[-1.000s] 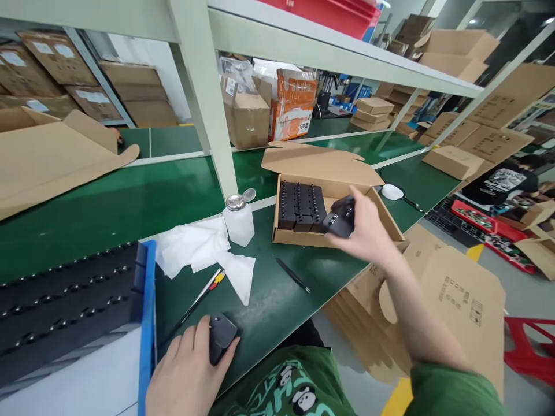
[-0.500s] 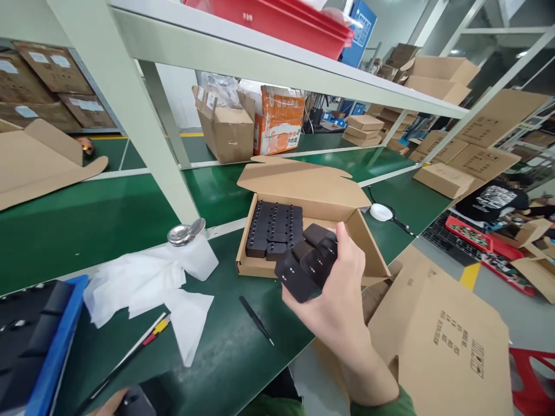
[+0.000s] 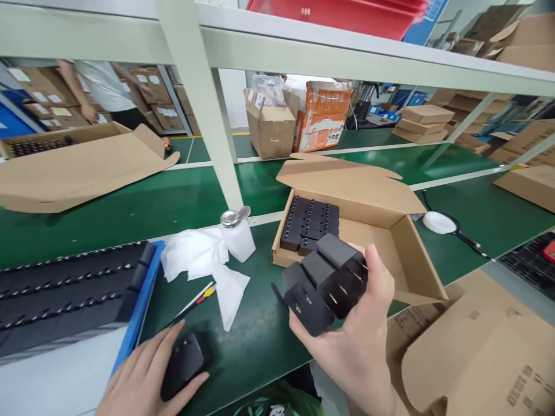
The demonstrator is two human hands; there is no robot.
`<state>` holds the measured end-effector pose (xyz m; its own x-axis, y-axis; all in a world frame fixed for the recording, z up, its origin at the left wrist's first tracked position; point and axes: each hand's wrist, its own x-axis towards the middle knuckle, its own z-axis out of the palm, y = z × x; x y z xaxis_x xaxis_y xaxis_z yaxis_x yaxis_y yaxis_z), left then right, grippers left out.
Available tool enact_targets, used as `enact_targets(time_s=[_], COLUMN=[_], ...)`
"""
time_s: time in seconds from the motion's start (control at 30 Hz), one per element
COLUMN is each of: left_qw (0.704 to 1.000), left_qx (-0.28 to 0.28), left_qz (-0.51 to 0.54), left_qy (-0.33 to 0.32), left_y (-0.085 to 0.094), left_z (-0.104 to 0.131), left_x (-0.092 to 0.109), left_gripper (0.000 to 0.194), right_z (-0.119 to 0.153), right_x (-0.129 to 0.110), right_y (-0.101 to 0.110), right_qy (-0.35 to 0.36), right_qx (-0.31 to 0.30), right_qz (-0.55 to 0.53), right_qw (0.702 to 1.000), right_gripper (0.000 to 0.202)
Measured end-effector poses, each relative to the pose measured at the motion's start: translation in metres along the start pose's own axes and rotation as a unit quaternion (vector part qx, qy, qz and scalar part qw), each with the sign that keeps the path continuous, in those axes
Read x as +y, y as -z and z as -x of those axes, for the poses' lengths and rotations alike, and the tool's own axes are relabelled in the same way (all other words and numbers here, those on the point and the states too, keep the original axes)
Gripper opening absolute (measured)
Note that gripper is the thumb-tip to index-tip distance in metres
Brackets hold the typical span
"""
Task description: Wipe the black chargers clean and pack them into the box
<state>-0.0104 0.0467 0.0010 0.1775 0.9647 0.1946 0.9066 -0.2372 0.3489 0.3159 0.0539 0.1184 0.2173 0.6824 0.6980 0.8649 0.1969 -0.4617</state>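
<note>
My right hand [image 3: 362, 346] grips a row of several black power adapters [image 3: 325, 277], their small metal prongs showing, above the bench in front of an open cardboard box [image 3: 416, 254]. In the left part of that box, more black adapters [image 3: 309, 216] stand packed in rows. At the lower left, my left hand [image 3: 143, 370] has its fingers and thumb around a single black adapter [image 3: 184, 361], low over the bench. Left of it sits a blue tray [image 3: 150, 283] with long rows of black adapters [image 3: 69, 289].
White cloths [image 3: 195, 251] lie beside a white dispenser bottle [image 3: 238, 237] with a metal top. A thin tool with a yellow and red grip [image 3: 206, 293] rests near them. A shelf post [image 3: 217, 133] rises behind. Large cardboard [image 3: 477, 346] stands at the right edge.
The view has turned left, showing more of the blue tray and a person behind. My left hand has come further into view with one adapter. My right hand still holds its row.
</note>
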Motion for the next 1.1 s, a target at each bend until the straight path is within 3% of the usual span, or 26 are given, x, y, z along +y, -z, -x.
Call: enact_targets(time_s=[0.07, 0.13, 0.17, 0.23, 0.3, 0.37, 0.43, 0.5, 0.63, 0.73, 0.8, 0.93, 1.1], left_qw=[0.996, 0.958, 0.906, 0.752, 0.602, 0.515, 0.473, 0.438, 0.347, 0.304, 0.295, 0.322, 0.327], left_qx=[0.036, 0.021, -0.015, -0.109, -0.163, -0.143, -0.137, -0.167, -0.236, -0.262, -0.265, -0.253, -0.257], left_qz=[0.083, 0.278, 0.418, 0.646, 0.775, 0.834, 0.854, 0.863, 0.883, 0.894, 0.896, 0.878, 0.848], left_qy=[0.026, 0.069, 0.064, 0.068, 0.1, 0.139, 0.167, 0.19, 0.211, 0.2, 0.202, 0.248, 0.328], left_y=[0.012, 0.019, 0.02, 0.016, 0.01, 0.006, 0.006, 0.009, 0.018, 0.024, 0.028, 0.037, 0.044], left_z=[0.0, -0.002, -0.005, -0.015, -0.027, -0.035, -0.037, -0.034, -0.025, -0.022, -0.02, -0.017, -0.016], left_x=[0.03, 0.067, 0.085, 0.113, 0.128, 0.13, 0.125, 0.116, 0.099, 0.091, 0.087, 0.085, 0.085], left_gripper=[0.074, 0.074, 0.086, 0.1, 0.104, 0.095, 0.076, 0.057, 0.05, 0.052, 0.053, 0.06, 0.054], right_z=[0.003, 0.009, 0.014, 0.024, 0.036, 0.048, 0.057, 0.063, 0.065, 0.064, 0.064, 0.07, 0.075], right_x=[-0.008, -0.019, -0.025, -0.039, -0.051, -0.061, -0.067, -0.068, -0.063, -0.059, -0.06, -0.062, -0.064], right_y=[-0.003, -0.009, -0.013, -0.021, -0.031, -0.038, -0.043, -0.041, -0.026, -0.014, -0.01, -0.01, -0.015], right_qy=[0.019, 0.038, 0.044, 0.046, 0.04, 0.033, 0.041, 0.067, 0.118, 0.123, 0.124, 0.141, 0.129], right_qx=[-0.009, -0.03, -0.047, -0.085, -0.115, -0.133, -0.15, -0.181, -0.273, -0.294, -0.279, -0.234, -0.211], right_qz=[0.0, -0.014, -0.025, -0.047, -0.05, -0.036, -0.009, 0.015, -0.011, -0.053, -0.074, -0.089, -0.115], right_qw=[1.0, 0.999, 0.998, 0.994, 0.991, 0.99, 0.988, 0.981, 0.955, 0.946, 0.949, 0.958, 0.962], right_gripper=[0.108, 0.104, 0.102, 0.098, 0.093, 0.092, 0.096, 0.102, 0.095, 0.075, 0.072, 0.073, 0.067])
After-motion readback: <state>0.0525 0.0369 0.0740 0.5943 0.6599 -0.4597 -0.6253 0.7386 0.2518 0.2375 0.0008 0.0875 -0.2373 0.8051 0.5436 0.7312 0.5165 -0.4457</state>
